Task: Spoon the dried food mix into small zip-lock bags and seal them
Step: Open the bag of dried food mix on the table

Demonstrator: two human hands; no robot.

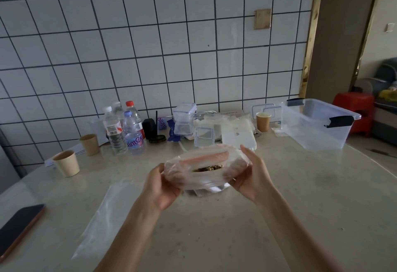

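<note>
Head view: Both hands hold one clear zip-lock bag (206, 167) in the air above the middle of the table (279, 218). The left hand (160, 188) grips the bag's left end, fingers curled under it and thumb on top. The right hand (250, 174) grips the right end, fingers wrapped behind the plastic. The bag's mouth faces upward and stands partly open; a pink zip strip runs along its far lip. Dark dried food mix (209, 168) shows through the opening.

An empty flat plastic bag (105, 213) lies on the table toward the near-left edge. A dark phone (18, 228) lies at the left edge. Two paper cups (66, 163) stand at the far-left side, with water bottles (126, 130) just right of them along the far edge. Small clear lidded boxes (184, 119) sit at the far edge, centre. A third paper cup (263, 121) stands beside a large clear storage tub (318, 125) at the far-right corner.
</note>
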